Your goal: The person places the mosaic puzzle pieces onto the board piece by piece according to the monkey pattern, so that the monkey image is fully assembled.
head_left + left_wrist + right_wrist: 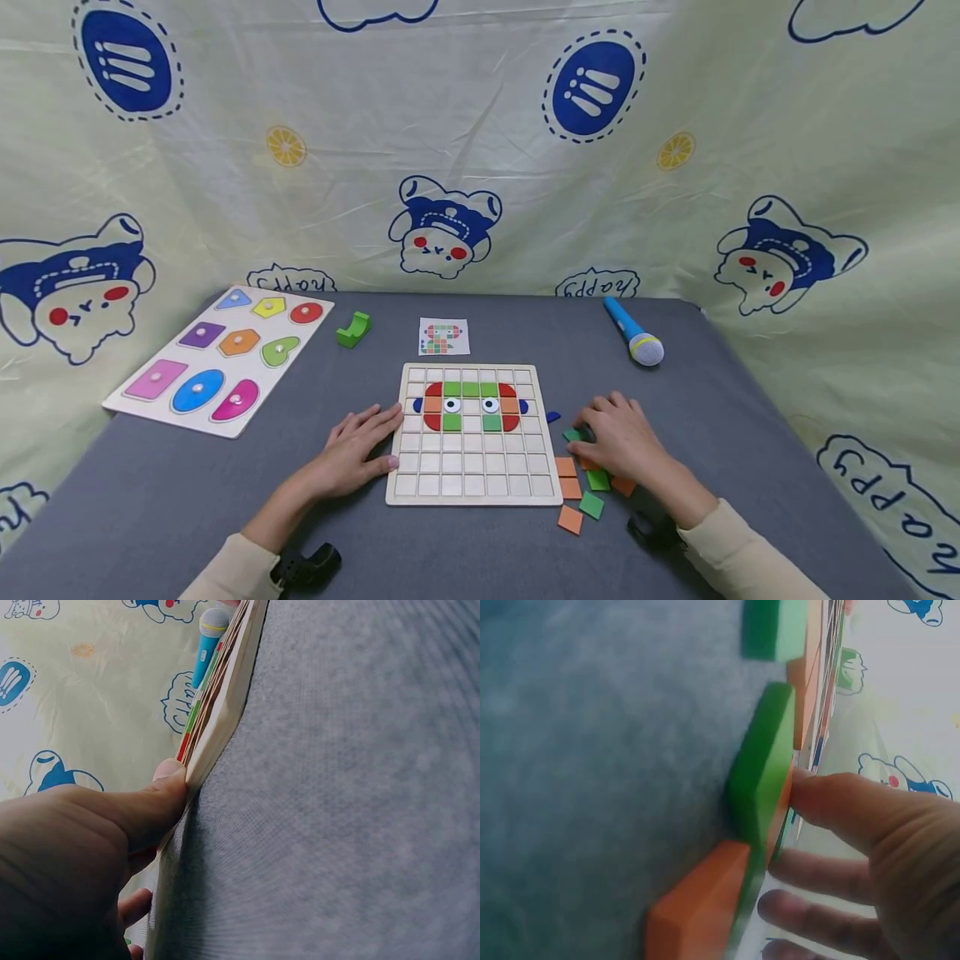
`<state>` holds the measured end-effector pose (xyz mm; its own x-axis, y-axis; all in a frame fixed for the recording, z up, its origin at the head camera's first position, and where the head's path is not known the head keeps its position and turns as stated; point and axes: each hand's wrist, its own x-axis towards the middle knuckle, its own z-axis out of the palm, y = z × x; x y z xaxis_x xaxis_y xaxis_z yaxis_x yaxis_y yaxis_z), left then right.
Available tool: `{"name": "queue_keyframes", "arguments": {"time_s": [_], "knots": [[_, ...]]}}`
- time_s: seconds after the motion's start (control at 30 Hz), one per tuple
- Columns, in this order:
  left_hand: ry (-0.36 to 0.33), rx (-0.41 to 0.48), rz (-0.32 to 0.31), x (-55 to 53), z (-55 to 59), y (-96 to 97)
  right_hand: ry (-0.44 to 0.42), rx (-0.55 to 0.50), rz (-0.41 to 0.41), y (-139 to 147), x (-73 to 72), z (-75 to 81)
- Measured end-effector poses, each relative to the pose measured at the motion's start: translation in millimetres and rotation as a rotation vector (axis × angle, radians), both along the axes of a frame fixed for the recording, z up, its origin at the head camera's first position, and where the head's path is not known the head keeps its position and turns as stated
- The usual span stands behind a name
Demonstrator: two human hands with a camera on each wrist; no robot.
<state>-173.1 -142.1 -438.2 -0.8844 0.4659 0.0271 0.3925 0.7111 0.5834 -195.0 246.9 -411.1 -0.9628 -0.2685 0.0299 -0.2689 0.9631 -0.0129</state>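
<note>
The grid board (pixel 474 462) lies flat on the grey table (pixel 480 550) in front of me, its near edge running left to right. It is close to square, so I can't pick out a clear long axis, but the mosaic (pixel 471 390) built in its far half stretches sideways — red at the corners, green along the top, two eyes, a blue tip pointing outward at each end.

My left hand (pixel 357 450) rests against the board's left side, fingers nearly straight, thumb on the edge. My right hand (pixel 618 437) is bent over the loose tiles to the right of the board, thumb and forefinger a little apart around a green tile (pixel 573 435); I can't tell whether they pinch it. Two orange tiles (pixel 569 488) lie square beside the board's right edge, while the nearest orange tile (pixel 570 521) and a green one sit skewed.

Beyond the board is a pattern card (pixel 444 337). The toy microphone (pixel 632 331) slants, its head toward me — handle away to the left.
</note>
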Motion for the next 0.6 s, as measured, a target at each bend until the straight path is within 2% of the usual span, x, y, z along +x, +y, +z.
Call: {"name": "queue_keyframes", "arguments": {"time_s": [0.17,0.6], "knots": [[-0.001,-0.006,-0.002,0.0,0.1,-0.3,0.025,0.021,-0.028,4.5,1.1,0.2],[0.006,0.001,-0.001,0.0,0.0,-0.5,0.063,-0.018,0.029,9.8,3.2,1.6]]}}
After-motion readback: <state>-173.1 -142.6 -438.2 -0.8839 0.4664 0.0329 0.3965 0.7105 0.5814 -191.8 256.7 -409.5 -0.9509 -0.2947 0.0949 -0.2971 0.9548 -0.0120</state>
